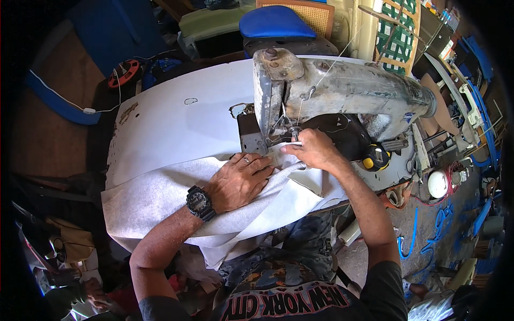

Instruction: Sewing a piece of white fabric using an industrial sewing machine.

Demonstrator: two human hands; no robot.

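A worn grey sewing machine stands on a white tabletop. Under its needle end runs the edge of a pale grey-white fabric, which spreads left and hangs in folds over the front edge. My left hand, below a black wristwatch, lies flat on the fabric just left of the needle area, fingers stretched out. Close to the needle bar, my right hand pinches the fabric between thumb and fingers. The needle tip and the exact stitching spot are hidden behind my fingers and the machine head.
A yellow-black tape measure sits right of my right hand, with scissors near the table edge. Behind the table is a blue cushioned seat. A red reel lies at the far left. Another person's hand shows lower left.
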